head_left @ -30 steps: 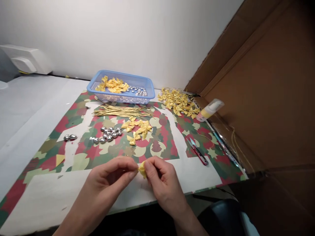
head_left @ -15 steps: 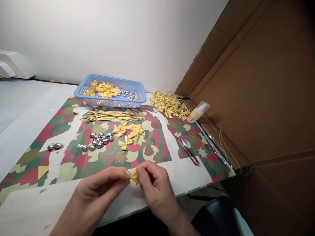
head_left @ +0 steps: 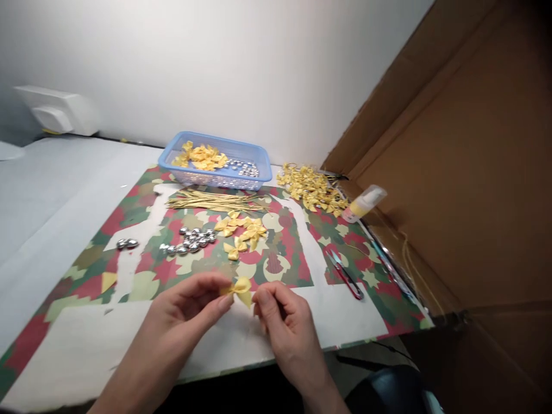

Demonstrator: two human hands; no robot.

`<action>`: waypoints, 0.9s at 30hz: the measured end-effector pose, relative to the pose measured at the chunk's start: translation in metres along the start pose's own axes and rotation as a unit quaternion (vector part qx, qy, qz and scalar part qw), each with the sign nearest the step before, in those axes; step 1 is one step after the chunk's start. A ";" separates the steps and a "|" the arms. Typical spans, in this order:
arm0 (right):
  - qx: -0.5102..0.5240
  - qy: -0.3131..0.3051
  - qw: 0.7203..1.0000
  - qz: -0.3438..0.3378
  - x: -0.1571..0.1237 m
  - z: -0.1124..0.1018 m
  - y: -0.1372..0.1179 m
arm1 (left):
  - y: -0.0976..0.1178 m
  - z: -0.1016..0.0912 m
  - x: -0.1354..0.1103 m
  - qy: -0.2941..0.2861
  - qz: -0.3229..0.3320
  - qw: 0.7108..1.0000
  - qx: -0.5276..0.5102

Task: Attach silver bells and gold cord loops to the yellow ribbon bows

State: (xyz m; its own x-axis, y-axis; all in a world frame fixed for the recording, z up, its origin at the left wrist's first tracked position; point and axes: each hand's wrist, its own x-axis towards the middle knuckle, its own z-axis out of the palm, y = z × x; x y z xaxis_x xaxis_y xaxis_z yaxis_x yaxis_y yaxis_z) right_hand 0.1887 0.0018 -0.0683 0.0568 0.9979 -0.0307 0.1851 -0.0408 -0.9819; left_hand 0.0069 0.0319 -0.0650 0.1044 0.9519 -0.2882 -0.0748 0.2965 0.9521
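Between its thumb and fingertips my left hand (head_left: 190, 313) pinches a yellow ribbon bow (head_left: 242, 289), whose loop and tail stick out to the right. Just beside the tail is my right hand (head_left: 287, 325), with its thumb pressed to the fingers; whatever it may hold is hidden. Beyond the hands lie several loose yellow bows (head_left: 252, 230) and a cluster of shiny silver beads (head_left: 194, 241). Behind them is a bundle of gold cords (head_left: 215, 200).
A blue basket (head_left: 215, 179) at the wall holds bows and silver beads. To its right is a heap of corded bows (head_left: 313, 187), then a clear bottle (head_left: 364, 204). Red-handled thread snips (head_left: 345, 276) lie on the right. Cardboard (head_left: 474, 144) walls the right side.
The bow, formerly between both hands' fingertips, is now only in my left hand, with its loop showing. My right hand has drawn slightly away from it. The camera view has shifted left.
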 end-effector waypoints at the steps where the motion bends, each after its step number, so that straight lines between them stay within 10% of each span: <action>1: 0.013 0.001 1.000 0.003 0.000 0.000 0.001 | 0.002 0.002 -0.001 -0.013 0.003 1.000 -0.010; 14: 0.006 0.011 0.999 0.031 -0.002 0.002 -0.010 | 0.010 0.003 -0.001 -0.106 -0.018 0.993 -0.050; 23: -0.038 -0.024 0.999 -0.003 0.000 0.000 -0.005 | 0.009 0.003 0.000 -0.066 -0.031 0.997 -0.015; 27: -0.156 0.008 0.988 -0.014 0.010 -0.037 -0.009 | -0.004 -0.009 0.003 -0.014 -0.048 0.998 0.043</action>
State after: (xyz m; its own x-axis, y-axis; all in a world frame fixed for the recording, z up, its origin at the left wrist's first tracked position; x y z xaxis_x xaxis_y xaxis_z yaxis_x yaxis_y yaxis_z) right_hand 0.2239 0.0099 -0.0532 0.0623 0.9981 0.0013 0.4800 -0.0289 -0.8768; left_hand -0.0019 0.0345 -0.0703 0.1337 0.9168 -0.3764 0.0222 0.3769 0.9260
